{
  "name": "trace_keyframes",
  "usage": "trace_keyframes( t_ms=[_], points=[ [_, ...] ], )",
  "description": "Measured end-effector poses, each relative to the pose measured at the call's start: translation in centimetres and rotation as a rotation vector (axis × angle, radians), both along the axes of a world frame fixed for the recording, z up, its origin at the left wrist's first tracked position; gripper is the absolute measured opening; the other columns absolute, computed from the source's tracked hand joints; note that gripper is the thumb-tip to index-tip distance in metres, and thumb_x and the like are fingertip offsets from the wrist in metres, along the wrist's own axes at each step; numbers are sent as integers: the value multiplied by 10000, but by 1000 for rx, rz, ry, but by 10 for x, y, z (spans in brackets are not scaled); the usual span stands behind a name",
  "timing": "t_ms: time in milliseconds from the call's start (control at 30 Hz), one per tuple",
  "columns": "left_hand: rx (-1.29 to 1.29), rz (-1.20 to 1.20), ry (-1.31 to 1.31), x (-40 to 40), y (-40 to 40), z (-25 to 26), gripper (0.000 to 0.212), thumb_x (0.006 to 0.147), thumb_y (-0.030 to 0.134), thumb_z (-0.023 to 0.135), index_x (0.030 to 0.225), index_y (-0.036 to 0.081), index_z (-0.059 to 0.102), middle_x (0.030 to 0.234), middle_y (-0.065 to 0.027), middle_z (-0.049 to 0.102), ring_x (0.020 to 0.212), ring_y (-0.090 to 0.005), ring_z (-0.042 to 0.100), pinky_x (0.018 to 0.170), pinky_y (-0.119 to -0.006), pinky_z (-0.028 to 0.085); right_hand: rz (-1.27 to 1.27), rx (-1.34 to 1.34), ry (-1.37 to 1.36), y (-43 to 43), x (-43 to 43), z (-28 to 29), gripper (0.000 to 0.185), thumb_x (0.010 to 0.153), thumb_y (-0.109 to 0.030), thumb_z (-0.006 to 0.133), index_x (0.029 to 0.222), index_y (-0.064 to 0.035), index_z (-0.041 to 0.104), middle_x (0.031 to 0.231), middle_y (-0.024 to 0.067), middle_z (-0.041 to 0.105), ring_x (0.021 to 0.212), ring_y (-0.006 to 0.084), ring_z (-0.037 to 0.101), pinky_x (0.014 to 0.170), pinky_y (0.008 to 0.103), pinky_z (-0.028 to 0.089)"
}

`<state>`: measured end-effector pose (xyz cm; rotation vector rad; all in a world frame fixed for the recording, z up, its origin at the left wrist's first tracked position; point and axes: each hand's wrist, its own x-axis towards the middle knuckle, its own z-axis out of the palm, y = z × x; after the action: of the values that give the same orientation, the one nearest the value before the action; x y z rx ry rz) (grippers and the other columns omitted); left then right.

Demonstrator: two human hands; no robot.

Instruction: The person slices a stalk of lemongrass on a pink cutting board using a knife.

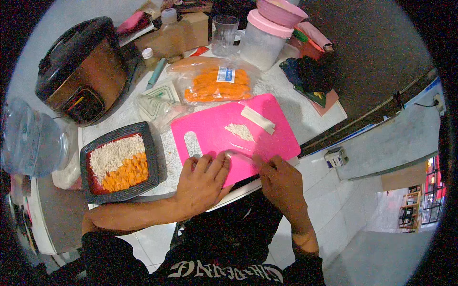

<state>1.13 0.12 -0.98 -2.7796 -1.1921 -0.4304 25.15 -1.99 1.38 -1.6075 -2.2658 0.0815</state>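
Observation:
A pink plastic cutting board (214, 121) lies at the table's near edge. On it are a small pile of thin white strips (240, 131) and a pale rectangular block (258, 120). My left hand (203, 178) rests on the board's near part, fingers bent, its fingertips beside a small whitish piece. My right hand (282, 182) grips what looks like a knife, its narrow blade (241, 156) blurred and pointing left towards my left fingertips; its handle is hidden. To the left, a black square dish (156, 157) holds white strips (116, 153) and diced orange pieces (127, 173), likely carrot.
Beyond the board lies a clear bag of orange carrots (218, 84). A teal-handled tool (156, 74), a glass mug (224, 35) and a pink-lidded container (263, 43) stand or lie behind. A multicooker (86, 71) and a large clear bottle (32, 139) are left.

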Motion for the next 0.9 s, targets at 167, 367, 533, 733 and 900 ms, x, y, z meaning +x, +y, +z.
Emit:
trace_keyframes(
  t_ms=[167,367,533,733,900],
  points=[
    [18,8,8,-2,0,1,653,862,485,669,1368,82,575,1418,-98,547,1167,-307,542,936,-501,445,-122,-51,-102,-8,-11,8,417,864,-102,704,1275,-169,681,906,98,629,731,290,676,597,410,563],
    [57,-11,-5,1,1,6,614,869,460,676,1320,49,608,1367,-98,570,1174,-260,547,903,-471,461,-140,-101,-104,-13,-7,-8,450,914,-167,590,1362,-139,570,980,141,628,710,345,695,584,479,598],
    [43,-8,-13,1,1,5,621,863,456,686,1325,49,605,1368,-99,569,1170,-263,550,905,-468,462,-96,-155,-98,-18,-16,2,459,926,-169,578,1381,-116,557,981,140,630,721,338,708,577,438,602],
    [32,-6,4,-1,2,2,642,871,490,684,1362,88,589,1394,-86,577,1123,-299,572,926,-476,459,-165,-118,-46,-26,-29,-3,515,889,-89,638,1398,-115,557,957,131,631,726,301,681,601,407,581],
    [9,-7,-1,0,2,3,645,869,477,689,1360,71,589,1399,-95,581,1145,-310,571,931,-469,459,-157,-166,-28,-46,-45,1,643,854,-67,635,1477,-112,477,962,125,619,723,297,668,617,387,579]
  ],
)
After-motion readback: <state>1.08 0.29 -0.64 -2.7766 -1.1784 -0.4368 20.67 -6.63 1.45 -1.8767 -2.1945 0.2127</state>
